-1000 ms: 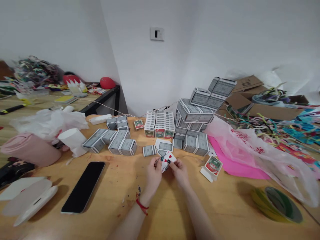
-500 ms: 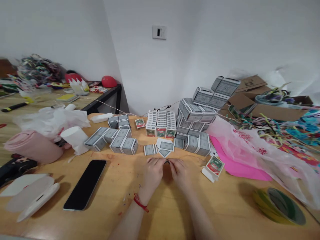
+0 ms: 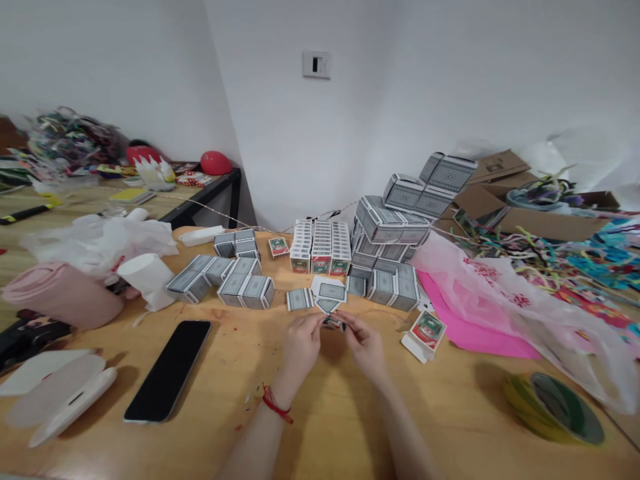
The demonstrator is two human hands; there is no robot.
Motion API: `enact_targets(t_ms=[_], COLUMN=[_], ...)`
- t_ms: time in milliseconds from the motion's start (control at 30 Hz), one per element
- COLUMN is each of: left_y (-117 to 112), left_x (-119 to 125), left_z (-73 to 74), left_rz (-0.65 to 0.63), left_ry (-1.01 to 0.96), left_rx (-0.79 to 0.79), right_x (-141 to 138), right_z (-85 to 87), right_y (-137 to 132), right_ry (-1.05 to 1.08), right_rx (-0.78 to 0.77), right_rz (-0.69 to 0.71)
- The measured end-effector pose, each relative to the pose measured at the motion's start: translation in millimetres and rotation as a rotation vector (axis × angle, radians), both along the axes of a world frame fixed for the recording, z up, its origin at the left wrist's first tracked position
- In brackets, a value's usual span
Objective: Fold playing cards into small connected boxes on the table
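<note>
My left hand (image 3: 304,340) and my right hand (image 3: 363,343) meet at the middle of the table, fingertips pinched on opposite ends of a small playing card (image 3: 332,321). The card looks bent, and the fingers cover much of it. Just beyond them lie loose playing cards (image 3: 332,291), backs up, with a small pile of cards (image 3: 299,299) to the left. To the right of my right hand is an open card box (image 3: 428,329) with its flap out. Blocks made of folded cards (image 3: 247,291) stand at the left.
Stacked card blocks (image 3: 395,220) lean upward at the back right, beside rows of card boxes (image 3: 321,247). A phone (image 3: 169,370) lies at left, near a paper roll (image 3: 150,280). Tape (image 3: 555,407), a pink sheet (image 3: 480,330) and a plastic bag (image 3: 505,287) are at right.
My hands have moved slightly apart, and more of the card shows between the fingertips. The view has shifted a little; the other things stay in place.
</note>
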State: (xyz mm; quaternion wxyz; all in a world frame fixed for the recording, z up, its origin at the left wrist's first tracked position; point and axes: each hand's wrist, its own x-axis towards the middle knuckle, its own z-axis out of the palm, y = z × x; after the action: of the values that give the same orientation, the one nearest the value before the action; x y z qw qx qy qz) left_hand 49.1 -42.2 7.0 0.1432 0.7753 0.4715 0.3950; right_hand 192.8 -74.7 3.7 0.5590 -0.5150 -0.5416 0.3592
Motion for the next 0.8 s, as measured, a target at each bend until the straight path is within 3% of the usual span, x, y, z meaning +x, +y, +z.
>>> enact_targets(t_ms=[100, 200, 400, 567, 800], left_y=[0.1, -1.0, -2.4, -3.8, -3.6], left_x=[0.7, 2.5, 5.7, 7.0, 7.6], left_z=[0.6, -0.7, -5.1, -5.0, -4.8], left_rz=[-0.037, -0.063, 0.011, 0.012, -0.062], left_ry=[-0.010, -0.015, -0.051, -0.039, -0.148], left_rx=[-0.018, -0.022, -0.016, -0.006, -0.166], right_x=[2.2, 1.7, -0.6, -2.8, -2.5], right_z=[0.4, -0.7, -4.0, -3.5, 1.2], right_y=[0.6, 1.1, -0.8, -2.2, -1.5], right_ry=[0.009, -0.130, -0.368, -0.364, -0.236], right_rx=[-0.005, -0.020, 0.059, 0.051, -0.041], right_rz=[-0.027, -0.137, -0.229, -0.279, -0.298])
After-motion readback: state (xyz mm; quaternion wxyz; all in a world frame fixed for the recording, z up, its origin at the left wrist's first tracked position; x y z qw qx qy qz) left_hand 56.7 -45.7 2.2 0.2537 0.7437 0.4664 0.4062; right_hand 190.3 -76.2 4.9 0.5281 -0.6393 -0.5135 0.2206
